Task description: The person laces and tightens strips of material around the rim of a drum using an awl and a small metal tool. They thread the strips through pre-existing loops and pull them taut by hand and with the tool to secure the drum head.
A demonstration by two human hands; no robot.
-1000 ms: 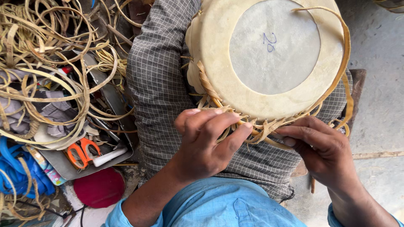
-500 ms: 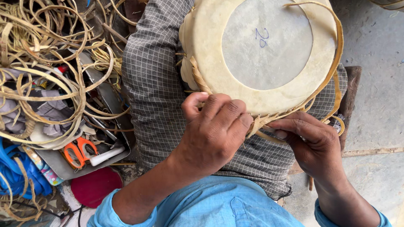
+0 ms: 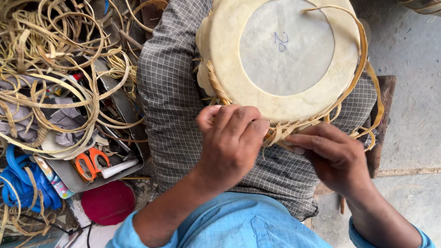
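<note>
A round drum head [image 3: 280,55] of pale hide, with a lighter inner circle, rests on my lap, which is covered by grey checked cloth [image 3: 170,96]. Tan hide lacing [image 3: 363,69] loops around its rim. My left hand [image 3: 232,140] is closed over the near rim, fingers curled on the braided lacing. My right hand [image 3: 333,156] pinches a strip of the lacing at the near edge, just right of the left hand. Where the two hands meet, the strip ends are partly hidden.
A tangle of tan hide strips [image 3: 50,69] lies at left over a metal tray [image 3: 76,177] holding orange-handled scissors [image 3: 89,163]. A blue cord [image 3: 23,183] and a red round lid [image 3: 108,202] lie at the lower left. Concrete floor [image 3: 409,119] is at right.
My left hand has slid right along the near rim and curled tighter over the lacing. The drum has shifted slightly, and my right hand has closed in on the strip.
</note>
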